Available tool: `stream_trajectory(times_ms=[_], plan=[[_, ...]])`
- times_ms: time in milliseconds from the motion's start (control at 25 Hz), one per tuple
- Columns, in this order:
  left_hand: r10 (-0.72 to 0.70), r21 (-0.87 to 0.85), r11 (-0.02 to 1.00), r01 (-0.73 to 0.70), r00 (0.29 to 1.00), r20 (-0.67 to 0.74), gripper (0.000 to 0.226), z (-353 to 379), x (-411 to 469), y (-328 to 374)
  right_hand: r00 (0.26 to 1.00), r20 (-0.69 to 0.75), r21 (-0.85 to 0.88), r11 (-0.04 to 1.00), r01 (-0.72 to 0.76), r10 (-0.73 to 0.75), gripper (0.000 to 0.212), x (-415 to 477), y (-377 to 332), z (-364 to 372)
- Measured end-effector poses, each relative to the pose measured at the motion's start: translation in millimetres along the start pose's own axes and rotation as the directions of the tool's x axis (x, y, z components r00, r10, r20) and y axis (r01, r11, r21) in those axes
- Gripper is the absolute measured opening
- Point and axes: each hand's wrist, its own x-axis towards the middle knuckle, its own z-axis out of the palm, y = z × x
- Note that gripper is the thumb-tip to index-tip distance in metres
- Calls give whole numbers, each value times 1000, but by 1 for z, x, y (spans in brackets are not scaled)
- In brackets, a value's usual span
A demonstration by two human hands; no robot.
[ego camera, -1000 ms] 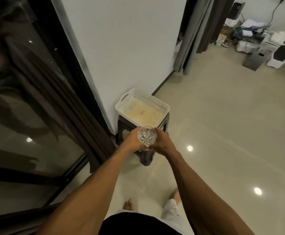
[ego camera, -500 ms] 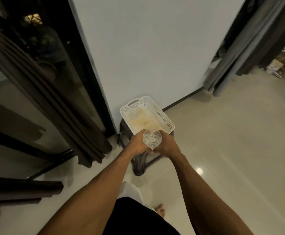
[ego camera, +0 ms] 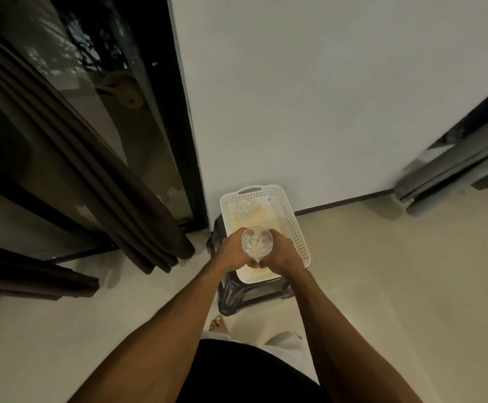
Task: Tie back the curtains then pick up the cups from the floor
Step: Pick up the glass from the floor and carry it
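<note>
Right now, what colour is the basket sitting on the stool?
White, with perforated sides; the basket shows best in the head view.

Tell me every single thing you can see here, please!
glass cup: 1, clear cut glass, held in both hands above the basket
second glass: 1, clear, lying in the basket's far end; hard to make out
basket: 1, white with holes, on the stool
stool: 1, dark, by the wall
brown curtain: 1, hanging by the glass door at left
grey curtain: 1, at right
glass door: 1, black frame, left
wall: white
floor: pale tiles
left hand: on the cup
right hand: on the cup
foot: 1 bare, near the stool
</note>
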Motion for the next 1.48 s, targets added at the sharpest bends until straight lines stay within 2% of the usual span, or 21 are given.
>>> stream_trajectory(times_ms=[200, 400, 520, 680, 840, 1000, 1120, 1280, 1480], plan=[[-126, -103, 987, 121, 991, -42, 84, 21, 23, 7, 983, 171, -96, 992, 78, -61, 73, 39, 22, -16], [-310, -268, 922, 280, 948, -75, 65, 53, 45, 18, 935, 323, -91, 979, 183, -145, 72, 74, 51, -29], [-383, -303, 891, 338, 918, -103, 66, 75, 65, 16, 927, 346, -44, 984, 170, -145, 65, 93, 76, -26], [-440, -378, 850, 368, 890, -124, 63, 102, 95, 5, 951, 294, 87, 994, 71, -94, 64, 109, 105, -17], [-429, -384, 858, 342, 888, -167, 82, 119, 147, -14, 961, 272, 162, 987, 9, -54, 67, 154, 128, -4], [-369, -394, 878, 272, 908, -196, 85, 131, 208, -34, 969, 237, 167, 986, 26, -66, 71, 209, 146, 7], [-326, -418, 888, 193, 905, -274, 87, 131, 245, -45, 979, 174, 159, 984, 75, -102, 69, 245, 146, 9], [-288, -483, 869, 108, 904, -316, 79, 134, 295, -58, 978, 145, 140, 981, 133, -153, 59, 294, 154, 19], [-265, -453, 888, 82, 895, -358, 69, 136, 315, -51, 981, 108, 123, 982, 146, -159, 47, 316, 156, 22]])
